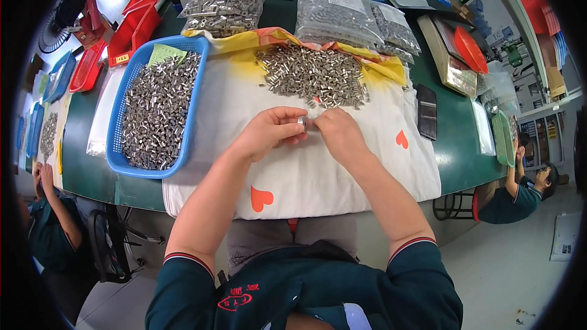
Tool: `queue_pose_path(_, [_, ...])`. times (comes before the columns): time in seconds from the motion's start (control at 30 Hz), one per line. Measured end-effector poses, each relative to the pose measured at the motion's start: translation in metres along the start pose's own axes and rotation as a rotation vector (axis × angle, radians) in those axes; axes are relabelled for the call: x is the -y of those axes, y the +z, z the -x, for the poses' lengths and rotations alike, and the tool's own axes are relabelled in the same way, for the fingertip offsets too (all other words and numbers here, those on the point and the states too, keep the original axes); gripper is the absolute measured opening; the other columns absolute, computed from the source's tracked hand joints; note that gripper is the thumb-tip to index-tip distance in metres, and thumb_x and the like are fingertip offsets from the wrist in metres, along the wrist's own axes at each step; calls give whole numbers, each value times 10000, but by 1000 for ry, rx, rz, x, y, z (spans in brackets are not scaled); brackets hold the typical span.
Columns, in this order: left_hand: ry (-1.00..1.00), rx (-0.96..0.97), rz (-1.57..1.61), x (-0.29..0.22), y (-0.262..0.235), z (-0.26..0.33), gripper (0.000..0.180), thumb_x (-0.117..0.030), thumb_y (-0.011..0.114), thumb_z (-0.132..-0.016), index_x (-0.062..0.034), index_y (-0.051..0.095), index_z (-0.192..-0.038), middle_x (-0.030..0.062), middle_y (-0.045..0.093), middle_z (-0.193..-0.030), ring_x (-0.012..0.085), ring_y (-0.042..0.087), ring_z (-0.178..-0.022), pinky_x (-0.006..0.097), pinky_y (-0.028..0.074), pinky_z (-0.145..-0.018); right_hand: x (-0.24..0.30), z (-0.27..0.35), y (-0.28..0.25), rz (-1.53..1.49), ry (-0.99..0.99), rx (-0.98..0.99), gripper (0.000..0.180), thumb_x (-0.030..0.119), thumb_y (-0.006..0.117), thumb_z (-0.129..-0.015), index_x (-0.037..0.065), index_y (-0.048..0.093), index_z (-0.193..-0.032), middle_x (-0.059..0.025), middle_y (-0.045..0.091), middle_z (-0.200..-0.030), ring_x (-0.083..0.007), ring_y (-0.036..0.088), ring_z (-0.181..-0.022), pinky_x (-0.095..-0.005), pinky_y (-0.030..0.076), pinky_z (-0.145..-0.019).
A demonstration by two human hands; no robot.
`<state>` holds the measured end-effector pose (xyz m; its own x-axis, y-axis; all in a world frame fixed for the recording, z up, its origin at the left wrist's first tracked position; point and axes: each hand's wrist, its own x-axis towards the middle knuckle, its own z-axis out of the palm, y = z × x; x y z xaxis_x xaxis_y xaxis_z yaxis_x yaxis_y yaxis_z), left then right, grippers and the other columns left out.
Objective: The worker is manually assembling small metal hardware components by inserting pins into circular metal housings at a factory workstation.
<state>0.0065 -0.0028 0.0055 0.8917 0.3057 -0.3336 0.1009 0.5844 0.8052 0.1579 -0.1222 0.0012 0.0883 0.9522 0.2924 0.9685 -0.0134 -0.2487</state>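
Note:
Between thumb and fingers, my left hand (269, 131) grips a small shiny metal sleeve (302, 122). Close beside it is my right hand (340, 134), its fingers curled together toward the sleeve; whatever they pinch is hidden. Just beyond both hands spreads a heap of small metal sleeves (312, 76) on a white cloth (318, 177) printed with red hearts. At the left stands a blue plastic basket (112, 140) filled with many similar small metal pieces (156, 116), with a green paper slip (166, 54) on top.
Clear bags of metal parts (226, 0) (336, 15) stand behind the heap. A black wallet-like case (427, 112) lies right of the cloth on the green table (455, 159). Red bins (131, 30) sit at far left. Co-workers sit at the left (58, 232) and right (513, 198).

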Motion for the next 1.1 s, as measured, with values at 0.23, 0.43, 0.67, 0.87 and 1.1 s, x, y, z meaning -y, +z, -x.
queue_pose_path(0.23, [71, 83, 123, 1, -13, 0, 301, -19, 567, -813, -15, 511, -1108, 60, 603, -988, 136, 589, -852, 242, 479, -729, 18, -23, -11, -167, 131, -96, 105, 4, 536, -725, 12, 578, -820, -102, 567, -794, -228, 566, -763, -330, 457, -674])
queue_pose_path(0.43, [92, 91, 229, 6, -11, -6, 317, 14, 570, -798, -8, 511, -1109, 83, 604, -964, 155, 598, -852, 263, 490, -763, 4, -14, -2, -1343, 498, -104, 157, -34, 531, -809, -16, 536, -964, -54, 585, -848, -121, 578, -782, -241, 481, -721])
queue_pose_path(0.67, [151, 40, 148, 8, -10, -6, 354, 36, 590, -774, 12, 510, -1118, 88, 603, -964, 143, 594, -857, 260, 485, -786, 6, -15, -13, -1045, 260, -79, 105, -53, 603, -731, 2, 601, -820, -58, 596, -821, -128, 561, -764, -244, 453, -690])
queue_pose_path(0.87, [173, 16, 31, 8, -7, -4, 354, 18, 603, -768, 14, 519, -1111, 94, 608, -969, 159, 593, -882, 277, 476, -811, 13, -14, -9, -841, 154, -184, 111, -40, 626, -699, 33, 619, -783, -64, 605, -782, -154, 579, -707, -250, 463, -630])
queue_pose_path(1.1, [157, -25, 41, 7, -6, -1, 330, 20, 592, -777, 29, 528, -1101, 93, 611, -934, 127, 593, -839, 241, 486, -765, 21, -13, -11, -730, 120, -223, 149, -67, 616, -696, 33, 614, -807, -67, 590, -784, -161, 566, -718, -248, 453, -628])
